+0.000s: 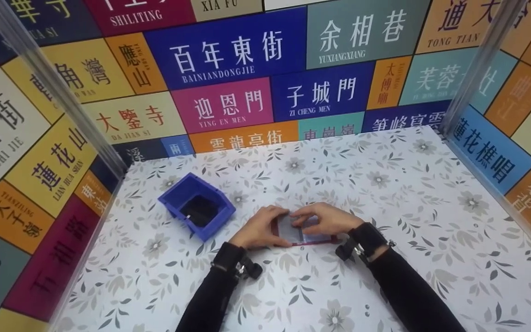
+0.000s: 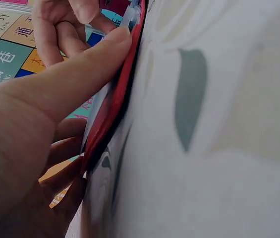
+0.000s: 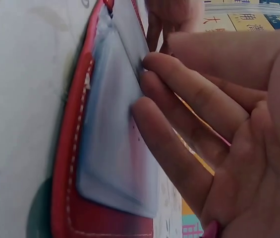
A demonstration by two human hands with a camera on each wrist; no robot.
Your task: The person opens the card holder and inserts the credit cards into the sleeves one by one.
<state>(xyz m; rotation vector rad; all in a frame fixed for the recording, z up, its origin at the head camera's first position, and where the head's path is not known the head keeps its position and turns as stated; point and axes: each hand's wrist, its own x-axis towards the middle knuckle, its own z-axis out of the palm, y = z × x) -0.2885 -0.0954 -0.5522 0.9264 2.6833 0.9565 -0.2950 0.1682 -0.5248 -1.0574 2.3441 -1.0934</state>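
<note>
A red stitched card holder (image 3: 69, 203) lies spread open on the table, its clear plastic sleeves (image 3: 112, 144) facing up. My left hand (image 1: 258, 228) grips its left part, the thumb at the near edge and the other fingers toward the far side. In the left wrist view, that thumb presses on the sleeve beside the red edge (image 2: 122, 94). Over the middle, my right hand (image 1: 329, 219) touches the sleeves with fairly straight fingertips. What the sleeves contain is blurred.
A blue plastic bin (image 1: 201, 203) with something black inside stands left of my hands. Flower-patterned covering (image 1: 413, 184) spreads over the table. Panels with colourful street-name signs (image 1: 228, 50) enclose the back and both sides.
</note>
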